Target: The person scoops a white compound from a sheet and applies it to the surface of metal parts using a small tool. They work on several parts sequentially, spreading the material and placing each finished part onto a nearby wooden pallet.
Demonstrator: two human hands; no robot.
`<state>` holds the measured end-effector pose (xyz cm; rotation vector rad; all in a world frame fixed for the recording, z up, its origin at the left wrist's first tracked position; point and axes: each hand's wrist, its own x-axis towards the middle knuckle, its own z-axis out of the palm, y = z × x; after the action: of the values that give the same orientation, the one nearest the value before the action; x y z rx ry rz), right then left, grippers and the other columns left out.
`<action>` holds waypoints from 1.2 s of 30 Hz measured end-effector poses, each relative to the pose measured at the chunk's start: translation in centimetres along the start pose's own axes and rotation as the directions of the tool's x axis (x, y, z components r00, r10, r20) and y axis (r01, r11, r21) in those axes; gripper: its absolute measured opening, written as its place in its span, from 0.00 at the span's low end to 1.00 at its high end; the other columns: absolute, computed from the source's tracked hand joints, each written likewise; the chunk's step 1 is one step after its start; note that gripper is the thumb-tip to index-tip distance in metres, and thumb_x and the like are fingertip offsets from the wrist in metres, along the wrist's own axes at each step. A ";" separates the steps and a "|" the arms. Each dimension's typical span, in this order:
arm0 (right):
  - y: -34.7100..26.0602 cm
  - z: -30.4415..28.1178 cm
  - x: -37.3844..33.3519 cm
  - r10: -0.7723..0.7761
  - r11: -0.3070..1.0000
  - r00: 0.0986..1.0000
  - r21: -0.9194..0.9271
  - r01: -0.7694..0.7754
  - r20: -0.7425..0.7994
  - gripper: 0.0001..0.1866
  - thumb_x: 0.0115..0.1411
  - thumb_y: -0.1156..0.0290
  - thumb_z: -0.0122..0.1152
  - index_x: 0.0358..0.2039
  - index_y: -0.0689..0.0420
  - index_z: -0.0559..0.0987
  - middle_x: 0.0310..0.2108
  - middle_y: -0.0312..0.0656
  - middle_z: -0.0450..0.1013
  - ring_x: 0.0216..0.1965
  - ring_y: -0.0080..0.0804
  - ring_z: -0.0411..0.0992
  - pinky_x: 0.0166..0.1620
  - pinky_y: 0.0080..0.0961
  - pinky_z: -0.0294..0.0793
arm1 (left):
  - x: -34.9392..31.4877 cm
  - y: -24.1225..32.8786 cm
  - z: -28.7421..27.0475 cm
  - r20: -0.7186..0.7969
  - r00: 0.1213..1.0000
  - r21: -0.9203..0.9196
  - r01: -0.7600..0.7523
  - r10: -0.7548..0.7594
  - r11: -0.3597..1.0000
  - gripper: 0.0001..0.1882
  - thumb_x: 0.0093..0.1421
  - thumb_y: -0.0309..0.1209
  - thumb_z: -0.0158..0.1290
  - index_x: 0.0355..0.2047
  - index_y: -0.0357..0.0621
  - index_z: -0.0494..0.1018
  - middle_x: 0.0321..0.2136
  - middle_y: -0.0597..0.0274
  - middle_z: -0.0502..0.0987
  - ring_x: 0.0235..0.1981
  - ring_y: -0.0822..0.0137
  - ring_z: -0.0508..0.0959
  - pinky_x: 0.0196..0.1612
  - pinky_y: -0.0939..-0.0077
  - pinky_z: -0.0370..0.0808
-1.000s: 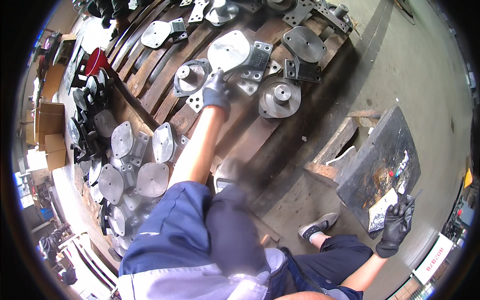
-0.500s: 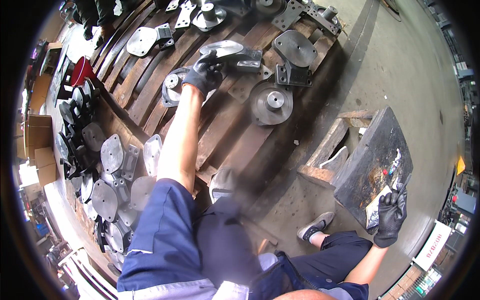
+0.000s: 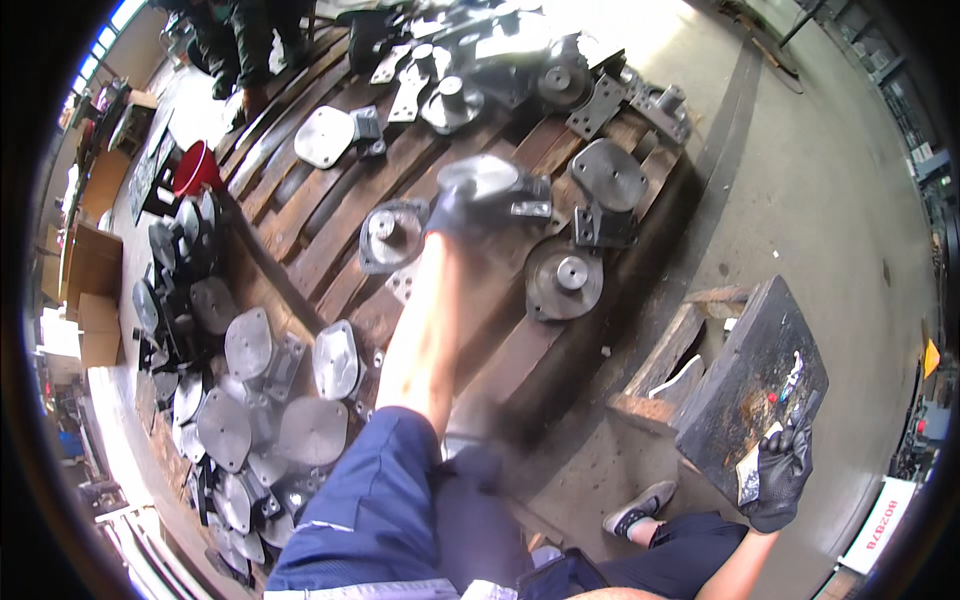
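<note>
My left hand (image 3: 455, 212), in a dark glove, reaches over the pallet to a grey metal part (image 3: 482, 174) with a rounded plate and a block at its right end. The glove meets the plate's near edge; motion smears the fingers, so their grip is hidden. Close by lie a round flange with a hub (image 3: 390, 236) on the left and another hubbed disc (image 3: 565, 279) on the right. My right hand (image 3: 783, 478), in a black glove, is curled at the near right edge of a black-topped wooden stool (image 3: 735, 375). A pale scrap (image 3: 748, 474) lies against its fingers; whatever it grips is unclear.
Several plated metal parts (image 3: 224, 428) are heaped at the left, and more (image 3: 452, 104) cover the pallet's far end. A red bucket (image 3: 197, 170) and cardboard boxes (image 3: 95, 268) are at the far left. Another person's legs (image 3: 238, 45) show at the top.
The view has shifted, so the scene sits lower and slightly right. My left hand has moved closer onto the metal part's plate. My right hand stays by the stool.
</note>
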<state>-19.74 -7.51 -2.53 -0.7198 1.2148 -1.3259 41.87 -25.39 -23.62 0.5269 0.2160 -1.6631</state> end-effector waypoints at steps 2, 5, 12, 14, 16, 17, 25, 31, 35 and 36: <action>-0.3 1.3 -0.8 0.011 0.999 0.999 -0.040 -0.013 -0.050 0.16 0.72 0.62 0.49 0.54 0.57 0.72 0.25 0.31 0.62 0.28 0.24 0.63 0.40 0.30 0.69 | -1.0 -2.3 2.4 -0.242 0.952 0.148 -0.156 0.189 0.977 0.22 0.70 0.40 0.46 0.59 0.42 0.66 0.49 0.48 0.77 0.39 0.53 0.81 0.34 0.64 0.84; -0.4 1.1 -1.3 0.026 0.999 0.995 -0.018 -0.028 -0.097 0.17 0.72 0.62 0.50 0.54 0.58 0.72 0.24 0.30 0.61 0.26 0.22 0.61 0.39 0.30 0.69 | -2.7 -4.1 6.8 -0.236 0.929 0.207 -0.238 0.284 0.949 0.20 0.69 0.37 0.48 0.56 0.40 0.69 0.45 0.50 0.80 0.38 0.53 0.82 0.33 0.66 0.84; -2.1 -1.5 -3.1 0.046 0.998 0.985 0.038 -0.053 0.168 0.18 0.71 0.62 0.51 0.57 0.53 0.74 0.31 0.29 0.68 0.32 0.19 0.63 0.44 0.26 0.66 | -6.3 -0.3 5.7 0.086 0.746 0.913 -0.324 0.660 0.247 0.18 0.62 0.36 0.59 0.49 0.40 0.76 0.42 0.56 0.80 0.39 0.62 0.81 0.35 0.70 0.80; -2.3 -4.8 -4.2 0.054 0.995 0.996 0.085 -0.060 0.074 0.22 0.71 0.62 0.49 0.63 0.53 0.70 0.50 0.30 0.74 0.41 0.21 0.67 0.51 0.30 0.67 | -7.6 0.3 4.4 0.304 0.755 0.943 -0.324 0.582 -0.072 0.20 0.60 0.36 0.61 0.49 0.40 0.77 0.41 0.56 0.80 0.37 0.63 0.81 0.34 0.71 0.79; -3.5 -4.9 -5.0 0.028 0.993 0.982 0.107 -0.049 0.187 0.21 0.72 0.63 0.47 0.63 0.54 0.70 0.41 0.32 0.72 0.41 0.25 0.66 0.51 0.31 0.67 | -11.8 -4.0 9.3 0.111 0.863 0.939 -0.254 0.493 0.233 0.21 0.59 0.36 0.61 0.49 0.37 0.77 0.40 0.55 0.80 0.35 0.63 0.81 0.33 0.73 0.79; -3.8 -4.1 -5.0 0.038 0.994 0.981 0.090 -0.056 0.189 0.21 0.72 0.62 0.47 0.62 0.56 0.70 0.36 0.32 0.69 0.39 0.26 0.65 0.50 0.31 0.67 | -14.2 -5.4 11.6 0.113 0.870 0.954 -0.230 0.480 0.194 0.21 0.59 0.37 0.61 0.49 0.36 0.77 0.39 0.55 0.80 0.33 0.64 0.81 0.31 0.74 0.78; -5.1 -5.1 -9.5 -0.055 0.998 0.989 0.022 0.052 0.136 0.25 0.69 0.59 0.51 0.56 0.67 0.70 0.29 0.37 0.67 0.36 0.33 0.69 0.45 0.33 0.71 | -19.2 -14.8 15.4 0.702 0.690 0.534 -0.674 -0.177 -0.510 0.14 0.64 0.25 0.50 0.49 0.51 0.77 0.40 0.49 0.76 0.32 0.63 0.81 0.25 0.77 0.77; -6.1 -7.8 -12.7 -0.079 0.997 0.994 0.022 0.077 0.073 0.31 0.66 0.50 0.53 0.59 0.62 0.71 0.31 0.34 0.66 0.39 0.32 0.68 0.49 0.32 0.69 | -20.8 -25.0 20.8 0.699 0.647 0.622 -0.760 -0.306 -0.187 0.16 0.58 0.20 0.55 0.48 0.33 0.76 0.39 0.54 0.77 0.35 0.64 0.81 0.33 0.75 0.80; -5.8 -11.4 -14.2 -0.093 0.995 0.992 0.019 0.095 -0.086 0.29 0.66 0.51 0.55 0.57 0.62 0.74 0.31 0.33 0.67 0.37 0.28 0.70 0.48 0.30 0.71 | -19.4 -29.8 19.8 0.798 0.350 0.262 -0.934 -0.490 -0.242 0.23 0.50 0.13 0.60 0.48 0.35 0.75 0.38 0.51 0.80 0.37 0.60 0.82 0.36 0.72 0.80; -5.9 -11.9 -14.8 -0.102 0.994 0.989 0.028 0.105 -0.106 0.28 0.66 0.52 0.55 0.56 0.62 0.74 0.31 0.33 0.68 0.37 0.28 0.70 0.47 0.30 0.71 | -19.2 -30.8 19.4 0.759 0.402 0.331 -0.916 -0.513 -0.229 0.23 0.50 0.14 0.61 0.48 0.35 0.75 0.38 0.51 0.80 0.37 0.59 0.83 0.37 0.71 0.80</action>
<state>-30.22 8.44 3.20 -0.7046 1.2497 -1.4822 9.24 -11.57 -2.63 0.6215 -2.2944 -0.7974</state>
